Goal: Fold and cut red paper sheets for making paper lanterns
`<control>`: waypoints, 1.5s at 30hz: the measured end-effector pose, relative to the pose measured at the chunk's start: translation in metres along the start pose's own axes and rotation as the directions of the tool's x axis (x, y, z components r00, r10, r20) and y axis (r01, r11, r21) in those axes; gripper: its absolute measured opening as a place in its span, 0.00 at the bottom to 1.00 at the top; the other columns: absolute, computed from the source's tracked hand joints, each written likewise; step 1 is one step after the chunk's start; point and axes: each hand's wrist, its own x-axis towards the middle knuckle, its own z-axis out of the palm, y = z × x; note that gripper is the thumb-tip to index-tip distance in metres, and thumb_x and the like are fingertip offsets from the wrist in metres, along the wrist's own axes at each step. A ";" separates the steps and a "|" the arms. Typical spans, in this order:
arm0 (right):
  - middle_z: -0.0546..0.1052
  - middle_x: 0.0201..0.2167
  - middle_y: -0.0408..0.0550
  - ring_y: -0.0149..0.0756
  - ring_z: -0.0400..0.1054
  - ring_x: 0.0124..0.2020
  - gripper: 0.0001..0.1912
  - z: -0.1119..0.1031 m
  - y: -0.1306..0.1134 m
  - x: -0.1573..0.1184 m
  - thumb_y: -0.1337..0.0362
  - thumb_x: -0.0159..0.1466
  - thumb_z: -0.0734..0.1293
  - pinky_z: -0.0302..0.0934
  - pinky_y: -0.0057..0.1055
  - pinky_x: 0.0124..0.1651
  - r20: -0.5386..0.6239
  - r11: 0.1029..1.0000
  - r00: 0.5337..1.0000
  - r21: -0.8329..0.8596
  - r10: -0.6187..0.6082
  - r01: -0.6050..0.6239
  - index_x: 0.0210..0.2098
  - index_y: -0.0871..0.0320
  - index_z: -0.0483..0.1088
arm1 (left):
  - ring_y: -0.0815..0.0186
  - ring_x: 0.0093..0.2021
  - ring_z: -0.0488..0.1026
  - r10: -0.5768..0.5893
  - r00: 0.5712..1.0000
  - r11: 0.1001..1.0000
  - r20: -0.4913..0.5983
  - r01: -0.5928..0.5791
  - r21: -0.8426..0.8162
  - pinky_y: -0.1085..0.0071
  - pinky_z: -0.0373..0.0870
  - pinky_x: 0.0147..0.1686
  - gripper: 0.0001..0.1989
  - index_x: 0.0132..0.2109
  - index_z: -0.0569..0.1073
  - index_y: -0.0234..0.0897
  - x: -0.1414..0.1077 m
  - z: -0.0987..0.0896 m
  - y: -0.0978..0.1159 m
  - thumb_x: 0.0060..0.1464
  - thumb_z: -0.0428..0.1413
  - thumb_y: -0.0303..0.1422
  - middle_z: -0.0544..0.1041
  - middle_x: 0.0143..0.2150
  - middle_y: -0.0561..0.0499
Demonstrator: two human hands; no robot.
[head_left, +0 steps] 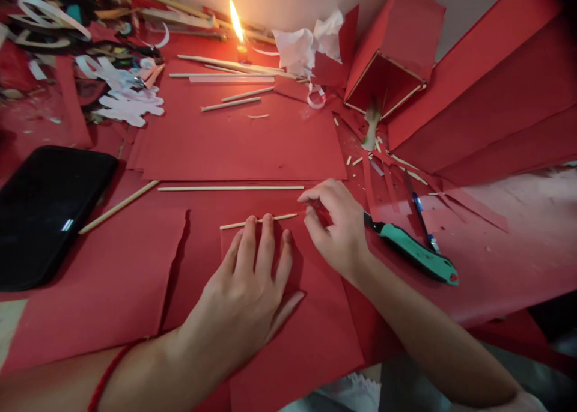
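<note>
My left hand lies with its fingers spread, palm down, on a sheet of red paper. Its fingertips press on a short thin wooden stick at the top edge of that sheet. Just right of the stick's pointed end is my right hand, fingers curved, with a small gap between thumb and index and nothing visible in it. A longer wooden stick runs across the red surface just above both hands. Beside my right wrist rests a green-handled cutter knife, its blade end partly behind the hand.
A lit candle burns at the back, near loose sticks on stacked red sheets. Red paper boxes stand back right, a glue-stained brush-like piece beside them. At left lie a black phone and paper scraps.
</note>
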 end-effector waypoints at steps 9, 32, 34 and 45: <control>0.78 0.50 0.52 0.47 0.74 0.49 0.18 -0.123 0.019 -0.061 0.59 0.64 0.69 0.68 0.45 0.53 0.010 0.835 0.908 -0.397 0.420 -0.382 0.53 0.54 0.71 | 0.27 0.60 0.71 -0.001 1.000 1.000 -0.031 0.001 -0.008 0.43 0.75 0.52 0.32 0.61 0.72 0.17 -0.001 0.004 0.001 0.63 0.52 0.44 0.69 0.62 0.15; 0.79 0.54 0.60 0.49 0.78 0.52 0.26 -0.070 -0.089 -0.105 0.68 0.70 0.59 0.76 0.47 0.50 0.135 0.882 0.898 -0.296 0.420 -0.368 0.67 0.58 0.64 | 0.28 0.59 0.72 -0.002 1.000 1.000 -0.026 0.002 -0.012 0.44 0.75 0.52 0.34 0.60 0.72 0.15 0.003 0.001 0.000 0.59 0.58 0.44 0.70 0.60 0.15; 0.82 0.46 0.61 0.51 0.80 0.47 0.27 -0.060 -0.095 -0.102 0.70 0.69 0.57 0.77 0.49 0.47 0.148 0.862 0.896 -0.375 0.418 -0.340 0.67 0.62 0.64 | 0.28 0.60 0.71 -0.010 1.000 1.000 -0.017 0.010 -0.007 0.45 0.75 0.52 0.33 0.60 0.73 0.16 0.003 0.000 0.001 0.59 0.58 0.44 0.70 0.61 0.16; 0.77 0.34 0.54 0.41 0.76 0.28 0.31 -0.041 -0.107 -0.106 0.76 0.66 0.54 0.75 0.37 0.31 0.167 0.796 0.896 -0.544 0.412 -0.265 0.68 0.61 0.62 | 0.28 0.56 0.74 0.029 0.999 0.999 -0.046 -0.027 0.043 0.46 0.76 0.50 0.35 0.58 0.73 0.15 0.003 0.001 0.000 0.58 0.58 0.46 0.71 0.59 0.14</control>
